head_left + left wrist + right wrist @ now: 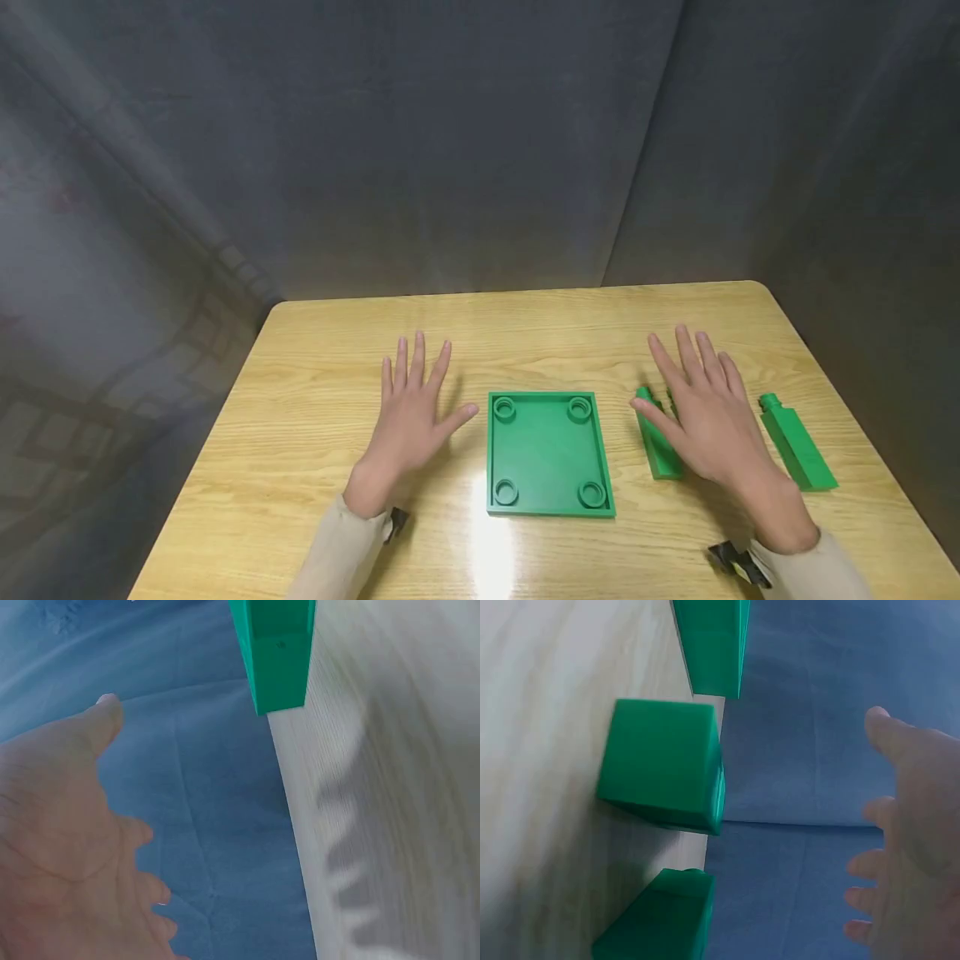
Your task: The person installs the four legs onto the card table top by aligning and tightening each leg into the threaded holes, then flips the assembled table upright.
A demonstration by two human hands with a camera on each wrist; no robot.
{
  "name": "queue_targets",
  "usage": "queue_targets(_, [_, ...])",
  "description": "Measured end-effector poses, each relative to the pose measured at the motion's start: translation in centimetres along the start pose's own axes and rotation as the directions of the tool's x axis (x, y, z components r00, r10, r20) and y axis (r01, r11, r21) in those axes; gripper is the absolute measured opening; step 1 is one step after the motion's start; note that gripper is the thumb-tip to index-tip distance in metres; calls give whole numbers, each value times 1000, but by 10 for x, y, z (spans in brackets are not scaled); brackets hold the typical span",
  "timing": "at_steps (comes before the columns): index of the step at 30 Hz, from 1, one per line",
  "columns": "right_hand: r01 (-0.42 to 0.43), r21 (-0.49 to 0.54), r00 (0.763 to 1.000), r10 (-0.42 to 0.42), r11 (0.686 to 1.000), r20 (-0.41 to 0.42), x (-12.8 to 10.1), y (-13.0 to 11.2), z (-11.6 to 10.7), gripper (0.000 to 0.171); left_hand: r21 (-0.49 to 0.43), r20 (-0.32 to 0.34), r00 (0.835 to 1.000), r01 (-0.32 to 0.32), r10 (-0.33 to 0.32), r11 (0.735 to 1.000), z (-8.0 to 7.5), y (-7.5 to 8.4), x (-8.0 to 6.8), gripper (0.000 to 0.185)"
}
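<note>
Two bare hands hover over a wooden table, both palm down with fingers straight and spread, neither holding anything.

Left hand: above the table just left of the green tray, thumb tip pointing toward the tray's left wall, not touching it. In the left wrist view the palm faces the tabletop, fingers relaxed, with the tray's corner beyond the thumb.

Right hand: above the table right of the tray, over two green pegs lying there. The near peg shows beside and under the thumb; part of it is covered by the hand, so contact cannot be told from the head view. In the right wrist view the hand stands apart from the green pieces, fingers loosely open.

Green tray: square, shallow, raised rim, one round socket in each of four corners; lies flat at the table's middle front, between the two hands.

Far peg: long green block with a round stub at its far end, lying flat near the table's right edge, just right of the right hand and apart from it.

Sleeves: pale beige, at both wrists; a small black strap fitting shows under each.

Backdrop: grey cloth behind and beside the table.
</note>
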State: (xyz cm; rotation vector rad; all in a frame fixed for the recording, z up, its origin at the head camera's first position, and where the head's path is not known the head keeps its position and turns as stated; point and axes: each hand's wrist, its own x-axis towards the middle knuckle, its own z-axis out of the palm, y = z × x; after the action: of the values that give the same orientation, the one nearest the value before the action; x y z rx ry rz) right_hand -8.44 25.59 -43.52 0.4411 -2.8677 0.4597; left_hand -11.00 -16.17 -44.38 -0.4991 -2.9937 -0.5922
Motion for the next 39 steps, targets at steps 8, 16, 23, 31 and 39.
queue_targets(8, [-26, 41, 999, 27, 999, -41, -21, -8, 0, 91, -173, -34, 999, 13, -19, 985, 3, 14, -22, 96])
queue_targets(16, [-60, 104, 992, 71, 993, -106, -37, -15, 2, 87, -315, -54, 997, 39, -59, 948, 9, 27, -40, 96])
queue_targets(23, [-86, 198, 976, 123, 976, -181, -48, -23, 8, 83, -517, -32, 987, 118, -157, 848, 18, 34, -48, 94])
queue_targets(31, [-90, 342, 941, 192, 935, -279, -55, -29, 16, 82, -677, -99, 973, 88, -209, 731, 31, 37, -54, 81])
queue_targets(39, [-63, 440, 896, 245, 896, -371, -62, -31, 24, 80, -736, -109, 980, 32, -166, 676, 48, 40, -58, 81])
